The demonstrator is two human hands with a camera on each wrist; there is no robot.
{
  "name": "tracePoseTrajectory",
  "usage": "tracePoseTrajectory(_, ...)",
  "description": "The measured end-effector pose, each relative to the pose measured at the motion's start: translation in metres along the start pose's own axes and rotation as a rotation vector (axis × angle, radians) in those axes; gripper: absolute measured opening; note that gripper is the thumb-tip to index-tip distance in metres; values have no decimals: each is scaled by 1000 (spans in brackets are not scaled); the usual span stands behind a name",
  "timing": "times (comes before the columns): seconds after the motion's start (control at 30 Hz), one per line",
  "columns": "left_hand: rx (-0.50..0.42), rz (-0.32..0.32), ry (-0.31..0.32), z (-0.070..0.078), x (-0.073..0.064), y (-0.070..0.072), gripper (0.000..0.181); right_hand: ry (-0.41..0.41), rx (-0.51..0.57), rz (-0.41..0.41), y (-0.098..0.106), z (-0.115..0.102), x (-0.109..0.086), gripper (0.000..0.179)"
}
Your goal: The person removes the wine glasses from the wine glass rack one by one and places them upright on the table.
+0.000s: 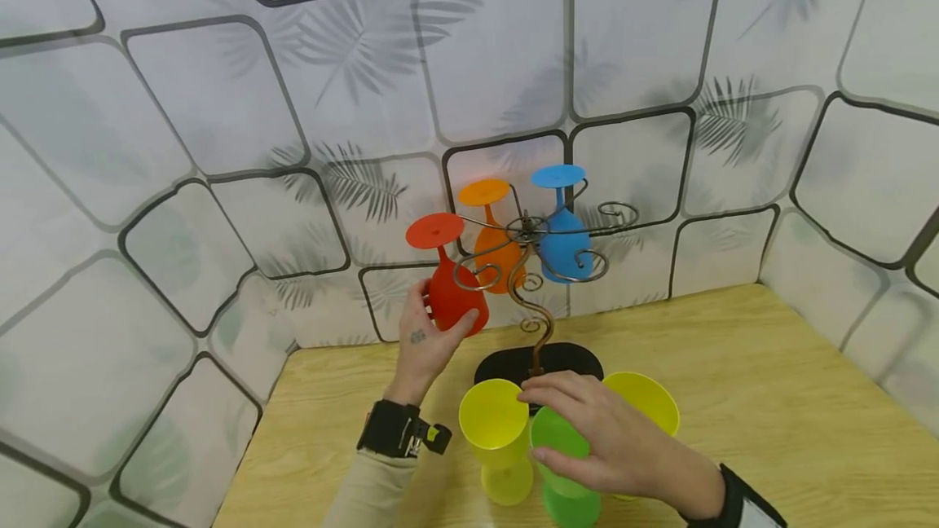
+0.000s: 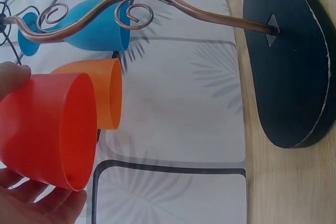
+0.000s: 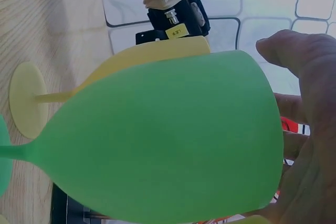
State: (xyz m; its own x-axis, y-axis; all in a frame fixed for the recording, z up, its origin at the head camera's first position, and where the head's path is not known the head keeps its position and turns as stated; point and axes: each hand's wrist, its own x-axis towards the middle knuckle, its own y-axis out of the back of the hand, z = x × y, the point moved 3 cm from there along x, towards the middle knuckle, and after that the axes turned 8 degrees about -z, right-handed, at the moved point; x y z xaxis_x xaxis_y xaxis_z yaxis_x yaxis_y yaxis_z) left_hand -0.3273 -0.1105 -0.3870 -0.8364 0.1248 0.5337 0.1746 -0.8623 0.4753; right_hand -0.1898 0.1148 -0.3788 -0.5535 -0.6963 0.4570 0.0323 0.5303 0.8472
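My left hand (image 1: 427,345) grips the bowl of a red plastic goblet (image 1: 455,300), upside down with its foot up, at a left arm of the metal stemware rack (image 1: 545,320). In the left wrist view, thumb and fingers lie on opposite sides of the red bowl. An orange goblet (image 1: 495,255) and a blue goblet (image 1: 565,243) hang inverted on the rack. Over the rim of an upright green goblet (image 3: 163,135) is my right hand (image 1: 612,440), its fingers extended and thumb apart. Whether it touches the rim I cannot tell.
Beside the green goblet stand a yellow goblet (image 1: 494,418) on the left and another yellow goblet (image 1: 645,399) on the right, partly hidden by the right hand. The rack's black base (image 1: 499,365) rests on the wooden table (image 1: 734,381). A patterned wall (image 1: 499,63) rises close behind.
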Motion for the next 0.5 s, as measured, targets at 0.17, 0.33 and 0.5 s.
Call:
tracePoseTrajectory(0.17,15,16,-16,1,0,1,72,-5,7,-16,0,0,1,46)
tracePoseTrajectory(0.33,-10,-5,5,1,2,2,72,-16,3,-29,0,0,0,46)
tracePoseTrajectory(0.5,-38,-20,15,2,6,4,74,3,-11,-6,0,-1,0,46)
